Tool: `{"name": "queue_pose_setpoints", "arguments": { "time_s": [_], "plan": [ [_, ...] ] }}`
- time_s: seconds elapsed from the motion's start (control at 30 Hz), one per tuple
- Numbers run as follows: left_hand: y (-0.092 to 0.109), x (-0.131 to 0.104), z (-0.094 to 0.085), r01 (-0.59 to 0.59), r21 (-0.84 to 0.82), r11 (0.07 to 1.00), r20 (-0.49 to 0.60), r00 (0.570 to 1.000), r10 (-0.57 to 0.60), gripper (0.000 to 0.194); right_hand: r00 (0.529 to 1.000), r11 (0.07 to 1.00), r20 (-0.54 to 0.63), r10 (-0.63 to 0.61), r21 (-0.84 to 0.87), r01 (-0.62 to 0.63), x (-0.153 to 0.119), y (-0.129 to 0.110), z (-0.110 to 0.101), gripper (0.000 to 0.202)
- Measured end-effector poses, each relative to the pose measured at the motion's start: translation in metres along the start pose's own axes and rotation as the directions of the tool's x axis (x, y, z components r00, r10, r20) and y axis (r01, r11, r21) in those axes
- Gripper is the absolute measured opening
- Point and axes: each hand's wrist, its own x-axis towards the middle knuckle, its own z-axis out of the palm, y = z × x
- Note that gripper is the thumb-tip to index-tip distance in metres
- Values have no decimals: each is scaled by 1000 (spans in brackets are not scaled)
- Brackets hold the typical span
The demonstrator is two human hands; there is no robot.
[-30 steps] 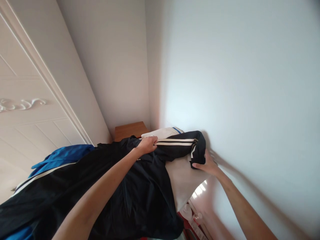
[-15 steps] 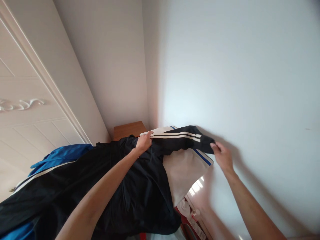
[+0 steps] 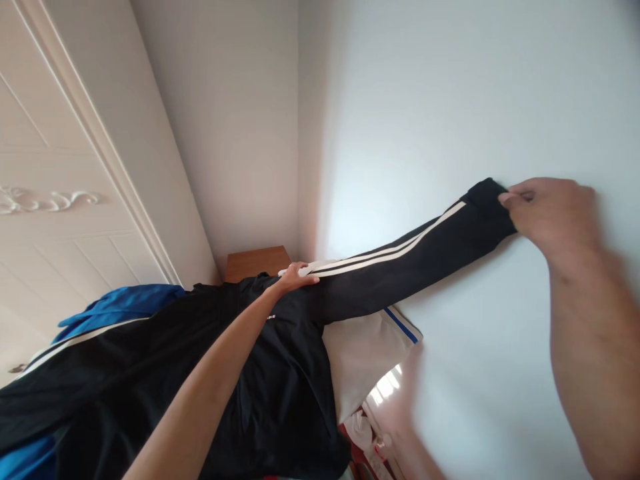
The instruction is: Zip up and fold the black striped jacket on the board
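A black jacket (image 3: 280,393) with white stripes down its sleeves spreads across the lower left and middle of the head view. My right hand (image 3: 555,213) is closed on the cuff of one sleeve and holds it stretched out to the right, raised in front of the wall. At the shoulder end of that same sleeve, my left hand (image 3: 295,277) grips the fabric, its fingers over the striped part. Beneath the sleeve shows a white garment (image 3: 357,353) with a blue-striped edge. Some blue cloth (image 3: 125,303) lies behind the jacket on the left.
A pale wall (image 3: 450,120) fills the right side, close to the stretched sleeve. On the left stands a white cabinet (image 3: 90,247) with carved trim. A brown wooden surface (image 3: 257,260) sits in the corner, and several small items (image 3: 367,433) lie below the white garment.
My right hand has moved up and to the right with the cuff, pulling the bunched sleeve out long and straight. My left hand stays at the shoulder.
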Motion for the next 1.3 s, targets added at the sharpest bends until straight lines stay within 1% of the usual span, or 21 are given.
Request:
{"name": "queue_pose_setpoints", "arguments": {
  "time_s": [0.07, 0.1, 0.2, 0.23, 0.3, 0.33, 0.4, 0.47, 0.5, 0.53, 0.57, 0.6, 0.63, 0.7, 0.77, 0.83, 0.9, 0.97, 1.1, 1.23, 1.3],
  "plan": [
    [-13, -6, 0, 17, -17, 1000, -25, 1000, -18, 60, 997, 998, 55, 55, -12, -55, -3, -2, 6, 24],
    [-20, -10, 0, 20, -8, 1000, -58, 998, -20, 60, 996, 998, 75, 55, 9, -56, -7, -5, 11, 25],
    [-47, -23, 6, 44, 130, 991, -159, 987, -23, 61, 989, 991, 147, -21, 132, 2, -23, -13, 30, 34],
    [-56, -28, 10, 69, 197, 978, -150, 988, -39, 62, 978, 981, 202, -53, 196, 13, -29, -15, 37, 39],
    [-73, -35, 20, 114, 295, 949, -62, 993, -100, 62, 938, 961, 327, -113, 275, 20, -40, -16, 49, 46],
    [-80, -39, 26, 126, 321, 939, -7, 991, -131, 63, 917, 968, 382, -119, 248, 23, -46, -16, 53, 48],
    [-89, -45, 39, 125, 339, 932, 59, 986, -154, 64, 881, 995, 464, -98, 50, 84, -58, -19, 60, 48],
    [-93, -50, 50, 125, 350, 928, 59, 986, -155, 65, 862, 954, 491, -124, -179, 239, -75, -31, 65, 47],
    [-94, -52, 54, 129, 357, 925, 50, 986, -157, 66, 843, 917, 502, -195, -213, 339, -85, -42, 69, 47],
    [-94, -53, 57, 131, 363, 923, 41, 987, -156, 68, 812, 877, 500, -301, -190, 442, -95, -56, 74, 48],
    [-93, -54, 58, 130, 365, 922, 35, 988, -153, 68, 767, 840, 479, -427, -102, 532, -105, -73, 82, 52],
    [-92, -55, 57, 127, 363, 923, 28, 989, -147, 69, 698, 797, 462, -548, 33, 603, -114, -91, 93, 55],
    [-92, -54, 55, 121, 356, 927, 17, 991, -136, 68, 643, 759, 441, -626, 156, 632, -123, -110, 107, 57],
    [-92, -51, 44, 103, 345, 933, -14, 994, -105, 62, 559, 711, 450, -697, 334, 618, -137, -145, 145, 52],
    [-97, -44, 29, 86, 351, 933, -37, 996, -78, 54, 494, 725, 532, -687, 454, 518, -145, -170, 190, 47],
    [-108, -34, 9, 74, 368, 927, -20, 997, -72, 48, 490, 817, 654, -576, 473, 329, -151, -183, 234, 41],
    [-122, -23, -11, 63, 370, 927, 43, 995, -85, 43, 480, 849, 702, -526, 464, 252, -154, -185, 270, 31],
    [-136, -10, -27, 49, 353, 934, 119, 988, -97, 38, 483, 850, 704, -520, 483, 212, -157, -180, 293, 26],
    [-153, 11, -45, 33, 279, 960, 188, 978, -88, 41, 519, 816, 664, -538, 565, 124, -158, -168, 312, 24],
    [-157, 25, -49, 77, 205, 976, 225, 966, -123, 41, 580, 796, 638, -506, 605, 29, -153, -161, 321, 25],
    [-161, 28, -50, 125, 190, 974, 205, 965, -164, 34, 610, 796, 632, -477, 606, -6, -150, -159, 326, 26]
  ]
}}
